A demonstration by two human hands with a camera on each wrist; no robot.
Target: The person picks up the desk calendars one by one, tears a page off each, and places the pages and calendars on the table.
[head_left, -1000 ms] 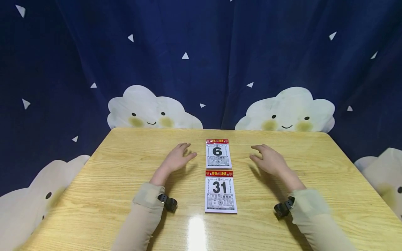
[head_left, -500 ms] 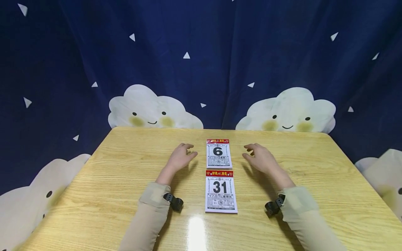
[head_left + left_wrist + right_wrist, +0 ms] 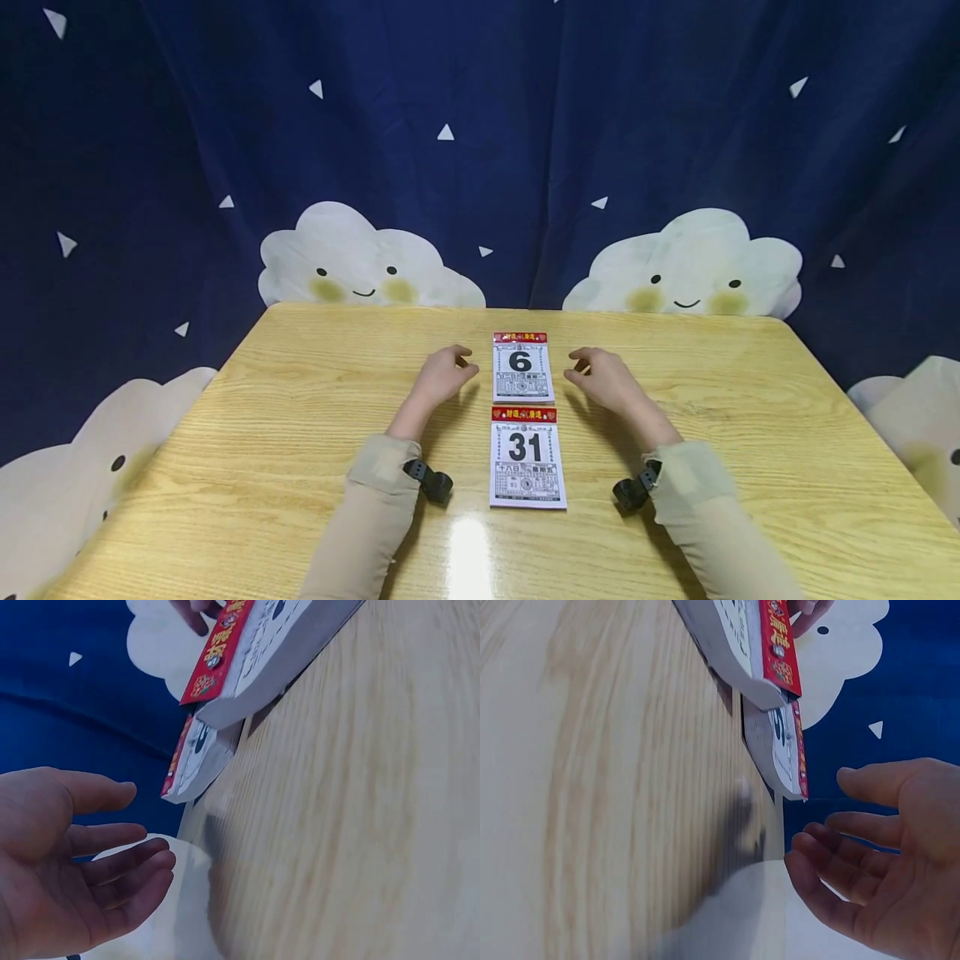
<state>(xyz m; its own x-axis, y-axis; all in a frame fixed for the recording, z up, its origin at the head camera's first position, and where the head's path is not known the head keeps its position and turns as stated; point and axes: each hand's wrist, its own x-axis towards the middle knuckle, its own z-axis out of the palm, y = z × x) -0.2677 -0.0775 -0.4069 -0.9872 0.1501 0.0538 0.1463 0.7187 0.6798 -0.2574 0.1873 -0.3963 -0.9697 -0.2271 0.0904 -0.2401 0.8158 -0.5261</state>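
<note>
Two thick tear-off calendars with red header strips lie in a column on the table. The far calendar point(image 3: 522, 387) shows a large 6, and the near calendar point(image 3: 527, 462) shows 31. My left hand point(image 3: 441, 373) hovers just left of the far calendar, its fingers loosely bent and holding nothing. On the other side, my right hand point(image 3: 602, 377) mirrors it, a small gap from the calendar's right edge. Both wrist views show relaxed fingers point(image 3: 124, 881) and a palm with nothing in it. The stacked page edges of the near calendar point(image 3: 739, 667) show from the side.
The light wooden table point(image 3: 300, 400) ends at the back against a dark blue curtain point(image 3: 495, 125) printed with white clouds and triangles. Each wrist wears a small black camera point(image 3: 435, 485) on a beige sleeve point(image 3: 360, 525).
Both hands have moved inward, toward the far calendar, the right one travelling farther. Their fingers have bent a little more. The calendars have stayed in place.
</note>
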